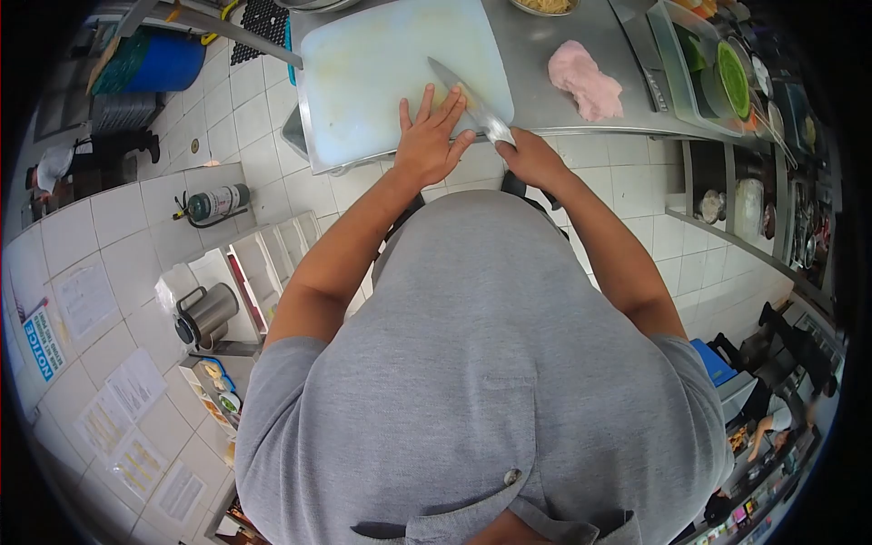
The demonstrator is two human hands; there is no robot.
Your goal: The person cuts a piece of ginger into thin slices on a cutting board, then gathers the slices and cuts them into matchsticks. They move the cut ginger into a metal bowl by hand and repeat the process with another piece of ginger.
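Note:
A kitchen knife (489, 121) lies slanted across the front right of the white cutting board (363, 82), its tip pointing away and to the left. My right hand (534, 158) is closed around its handle at the board's front edge. My left hand (431, 143) is stretched out over the board with fingers apart, the fingertips resting at the blade. Something small and yellowish seems to show by those fingertips, too small to name. To the right, a crumpled pink cloth (584, 80) sits on the steel counter (536, 27).
A bowl of shredded yellowish food (545, 4) stands at the back. Right of the cloth is a clear plastic bin (677, 59) holding a green-filled container (732, 80). A fire extinguisher (218, 202) is at the left wall. Other people are at far left and lower right.

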